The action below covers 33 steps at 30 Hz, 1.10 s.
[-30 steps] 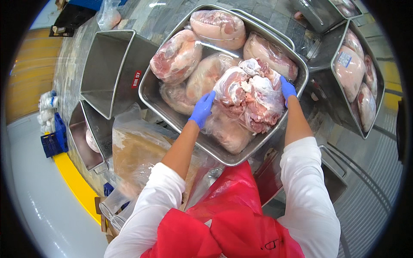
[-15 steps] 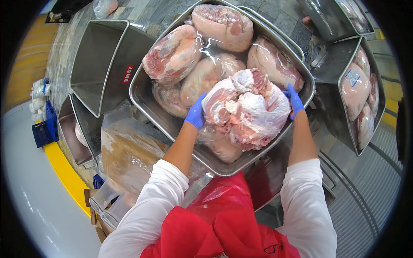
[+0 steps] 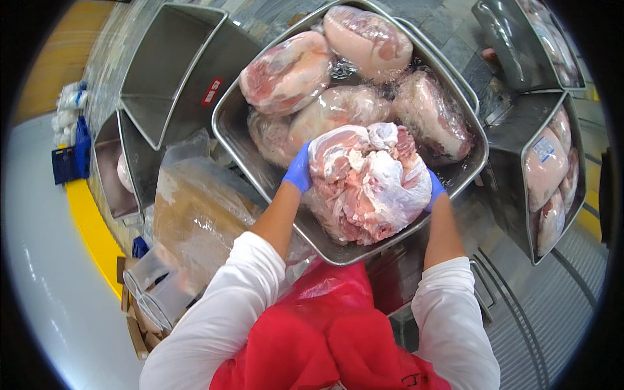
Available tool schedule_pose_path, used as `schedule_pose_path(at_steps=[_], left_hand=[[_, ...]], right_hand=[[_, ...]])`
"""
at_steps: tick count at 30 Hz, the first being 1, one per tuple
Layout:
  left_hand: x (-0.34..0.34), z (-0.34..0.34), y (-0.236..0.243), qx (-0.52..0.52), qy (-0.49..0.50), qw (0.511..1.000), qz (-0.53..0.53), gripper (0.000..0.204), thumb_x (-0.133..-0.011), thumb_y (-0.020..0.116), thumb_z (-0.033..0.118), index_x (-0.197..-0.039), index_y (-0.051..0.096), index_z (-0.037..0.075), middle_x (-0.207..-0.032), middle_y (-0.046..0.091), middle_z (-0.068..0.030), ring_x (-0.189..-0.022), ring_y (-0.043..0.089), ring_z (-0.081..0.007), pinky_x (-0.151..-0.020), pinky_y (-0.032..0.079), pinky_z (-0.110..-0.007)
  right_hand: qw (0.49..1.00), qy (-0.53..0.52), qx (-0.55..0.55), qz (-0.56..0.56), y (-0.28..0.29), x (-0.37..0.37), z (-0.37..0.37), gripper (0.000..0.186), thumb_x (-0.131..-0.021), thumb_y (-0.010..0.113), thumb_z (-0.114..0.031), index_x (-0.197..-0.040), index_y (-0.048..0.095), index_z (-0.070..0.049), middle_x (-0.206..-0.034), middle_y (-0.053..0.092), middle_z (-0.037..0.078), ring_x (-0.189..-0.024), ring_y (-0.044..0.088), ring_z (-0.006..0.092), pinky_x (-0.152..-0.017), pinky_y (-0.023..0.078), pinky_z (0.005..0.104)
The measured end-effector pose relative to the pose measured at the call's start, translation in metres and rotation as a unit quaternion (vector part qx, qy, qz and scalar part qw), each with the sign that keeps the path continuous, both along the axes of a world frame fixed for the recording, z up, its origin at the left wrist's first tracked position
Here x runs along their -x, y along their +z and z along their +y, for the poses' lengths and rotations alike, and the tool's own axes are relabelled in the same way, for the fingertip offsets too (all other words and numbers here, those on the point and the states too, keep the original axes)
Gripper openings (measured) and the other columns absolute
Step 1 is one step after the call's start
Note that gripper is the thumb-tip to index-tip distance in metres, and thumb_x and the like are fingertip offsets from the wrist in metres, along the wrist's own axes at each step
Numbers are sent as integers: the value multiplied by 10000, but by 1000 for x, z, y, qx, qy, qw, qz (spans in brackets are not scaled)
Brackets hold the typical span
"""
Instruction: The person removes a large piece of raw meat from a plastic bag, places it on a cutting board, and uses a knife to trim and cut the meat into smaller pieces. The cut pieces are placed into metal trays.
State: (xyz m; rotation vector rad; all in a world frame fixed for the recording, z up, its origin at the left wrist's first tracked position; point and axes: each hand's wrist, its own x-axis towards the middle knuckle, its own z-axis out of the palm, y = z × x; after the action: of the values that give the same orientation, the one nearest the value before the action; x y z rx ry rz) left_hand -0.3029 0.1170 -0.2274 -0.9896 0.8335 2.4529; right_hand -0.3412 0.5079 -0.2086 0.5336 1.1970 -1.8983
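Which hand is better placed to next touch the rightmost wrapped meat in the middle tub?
Probably the right hand: it's nearer that wrapped meat, while the left hand is across the meat lump both hands hold.

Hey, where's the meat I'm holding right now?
In the head view, the meat is just right of centre, between your left hand and right hand, over the near part of the steel tub.

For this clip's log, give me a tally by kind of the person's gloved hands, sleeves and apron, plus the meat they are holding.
Blue-gloved hands: 2
White sleeves: 2
Red apron: 1
Held piece of meat: 1
Total: 6
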Motion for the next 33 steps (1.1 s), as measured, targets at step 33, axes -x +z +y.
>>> schedule_pose_path(at_steps=[33], left_hand=[[-64,4,124,147,308,928,149,506,-1056,505,477,-1364,612,90,-1275,683,-93,-1105,673,-225,-991,554,-383]], right_hand=[[991,44,122,-1,62,60,-37,571,-1048,427,-514,-1426,568,-111,-1353,650,141,-1218,646,302,-1063,521,487]])
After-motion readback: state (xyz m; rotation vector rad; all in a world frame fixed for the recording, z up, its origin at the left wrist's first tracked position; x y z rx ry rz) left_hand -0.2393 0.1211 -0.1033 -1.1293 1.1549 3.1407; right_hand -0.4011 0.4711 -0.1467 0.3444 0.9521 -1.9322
